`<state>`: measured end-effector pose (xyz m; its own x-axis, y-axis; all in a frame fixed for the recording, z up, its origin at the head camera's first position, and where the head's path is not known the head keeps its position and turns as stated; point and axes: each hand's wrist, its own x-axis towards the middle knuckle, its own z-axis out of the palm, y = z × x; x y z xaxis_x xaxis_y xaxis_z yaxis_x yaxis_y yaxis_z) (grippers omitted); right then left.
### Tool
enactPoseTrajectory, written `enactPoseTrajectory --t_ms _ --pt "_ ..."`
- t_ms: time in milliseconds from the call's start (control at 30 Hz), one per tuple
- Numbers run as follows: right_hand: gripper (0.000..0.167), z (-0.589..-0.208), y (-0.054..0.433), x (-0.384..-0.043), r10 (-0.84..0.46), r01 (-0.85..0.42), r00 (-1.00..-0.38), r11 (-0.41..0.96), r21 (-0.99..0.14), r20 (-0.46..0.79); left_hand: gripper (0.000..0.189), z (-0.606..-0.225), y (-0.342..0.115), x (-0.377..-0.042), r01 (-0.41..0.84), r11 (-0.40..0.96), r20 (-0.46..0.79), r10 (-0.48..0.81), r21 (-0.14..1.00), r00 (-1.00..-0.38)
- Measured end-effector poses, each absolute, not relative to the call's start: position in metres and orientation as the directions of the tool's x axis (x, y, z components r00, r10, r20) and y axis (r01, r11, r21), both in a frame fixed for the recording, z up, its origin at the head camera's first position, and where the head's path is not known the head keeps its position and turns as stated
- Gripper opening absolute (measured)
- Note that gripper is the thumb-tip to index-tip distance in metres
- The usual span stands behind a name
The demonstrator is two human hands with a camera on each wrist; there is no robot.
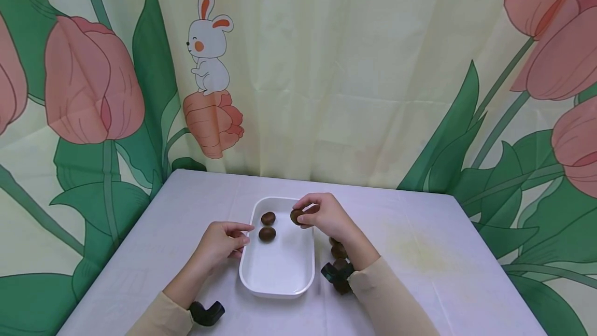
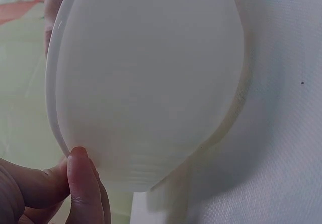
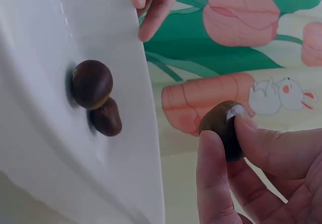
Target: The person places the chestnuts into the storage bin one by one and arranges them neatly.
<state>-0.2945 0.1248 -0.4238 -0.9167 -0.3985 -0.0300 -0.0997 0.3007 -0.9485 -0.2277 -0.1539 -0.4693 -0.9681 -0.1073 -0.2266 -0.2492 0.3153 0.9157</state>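
A white tray (image 1: 277, 274) stands on the table, with two brown chestnuts (image 1: 267, 234) lying close together near its left side. At the tray's left edge, my left hand (image 1: 219, 245) holds the rim between thumb and fingers; the left wrist view shows a fingertip (image 2: 79, 166) against the outer wall. Over the tray's far right corner, my right hand (image 1: 324, 214) pinches another chestnut (image 3: 221, 126) between thumb and fingers. Its shell is dark and glossy with a pale patch, seen in the right wrist view.
Several more chestnuts (image 1: 339, 251) lie on the table right of the tray, partly hidden by my right forearm and its black wrist camera (image 1: 338, 272). A white cloth (image 1: 401, 284) covers the table. Behind its far edge hangs a curtain (image 1: 326, 77) printed with tulips and a rabbit.
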Motion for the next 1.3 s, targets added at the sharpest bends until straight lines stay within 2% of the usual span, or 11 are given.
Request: enactPoseTrajectory --t_ms 733,1300 --pt "0.024 -0.436 0.089 -0.294 -0.469 -0.11 -0.882 0.286 -0.952 -0.039 0.03 -0.467 -0.155 -0.227 -0.259 0.307 -0.24 -0.099 0.916 -0.966" --pt "0.021 -0.442 0.073 -0.294 -0.498 -0.063 -0.856 0.369 -0.927 -0.14 0.03 -0.469 -0.157 -0.228 -0.251 0.295 -0.234 -0.091 0.922 -0.968"
